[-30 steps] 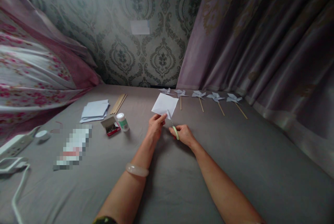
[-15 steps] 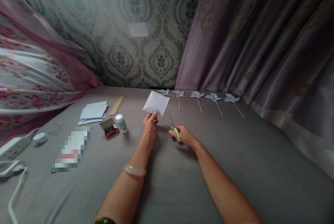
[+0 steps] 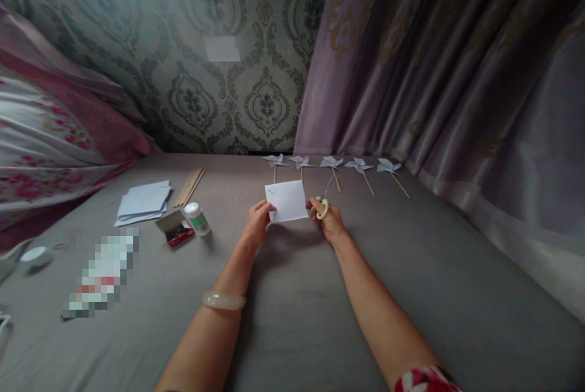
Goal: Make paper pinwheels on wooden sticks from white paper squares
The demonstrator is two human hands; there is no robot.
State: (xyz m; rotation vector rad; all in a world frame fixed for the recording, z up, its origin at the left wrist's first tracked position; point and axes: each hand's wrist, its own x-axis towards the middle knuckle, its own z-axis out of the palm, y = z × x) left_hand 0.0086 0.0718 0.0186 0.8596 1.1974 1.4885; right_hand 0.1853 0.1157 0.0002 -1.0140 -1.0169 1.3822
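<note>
A white square sheet of paper (image 3: 287,202) is pinched at its left edge by my left hand (image 3: 257,222), held just above the grey cloth. My right hand (image 3: 329,221) grips a pair of scissors (image 3: 322,206) with pale green handles. Its blades point up and away, to the right of the paper. The fingers of my right hand are close to the paper's right edge; I cannot tell whether they touch it. Behind the paper, several white paper pinwheels (image 3: 331,162) on wooden sticks lie in a row.
To the left are a stack of paper sheets (image 3: 142,202), a bundle of wooden sticks (image 3: 189,187), a white bottle with a green label (image 3: 198,219) and an open small red box (image 3: 177,233). A blurred-out packet (image 3: 103,273) lies nearer. A patterned wall and a curtain (image 3: 365,63) stand behind.
The paper has turned from a tilted diamond to nearly square-on and come lower. My right hand has moved up beside it, with the scissors now pointing up to the right. The view has shifted rightward.
</note>
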